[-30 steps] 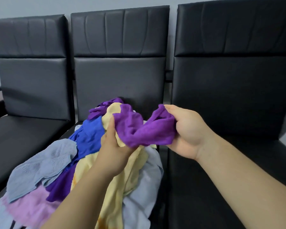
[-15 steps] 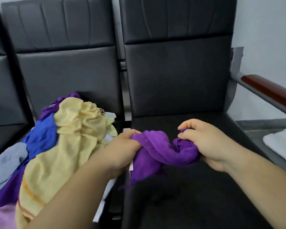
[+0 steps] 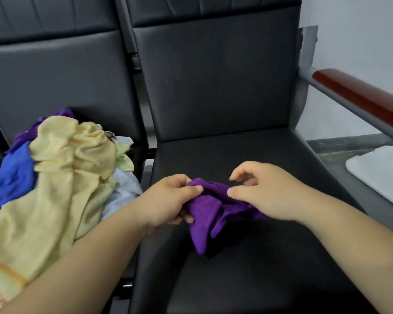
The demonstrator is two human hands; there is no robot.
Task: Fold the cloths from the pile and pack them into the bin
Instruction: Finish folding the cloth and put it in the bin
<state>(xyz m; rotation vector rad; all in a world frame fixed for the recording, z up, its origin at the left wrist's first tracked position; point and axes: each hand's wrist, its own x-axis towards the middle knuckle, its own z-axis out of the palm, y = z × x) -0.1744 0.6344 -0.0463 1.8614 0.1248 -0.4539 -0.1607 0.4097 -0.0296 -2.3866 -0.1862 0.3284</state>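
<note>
Head-cam view, looking down at two bare forearms over a row of black padded chairs w/ smooth, leather-like upholstery.

The left hand point(image 3: 168, 200) grips a purple cloth point(image 3: 204, 214) – thumb pressed on top, fingers curled beneath its bunched upper edge. The cloth is soft, matte and crumpled into thick folds, and one fold hangs down in a pointed tongue. It sits over the middle of the right-hand seat point(image 3: 247, 279), a little toward that seat's left edge; can't tell whether the hanging point touches the cushion.

The right hand point(image 3: 266, 193) lies on the cloth's right end, thumb tip against the fabric and forefinger curled just above it w/ a small gap. Its lower fingers are hidden, so can't tell if it actually pinches the cloth.

On the next seat to the left is the pile: a big, wrinkled pale yellow cloth point(image 3: 61, 177) on top, a deep blue cloth point(image 3: 11, 177) at its left, and a light blue cloth point(image 3: 123, 191) at the seat's right edge.

Far right – a glossy red-brown armrest point(image 3: 361, 98) on a grey metal bar, and below it a flat white object point(image 3: 381, 175) w/ a rounded corner.
</note>
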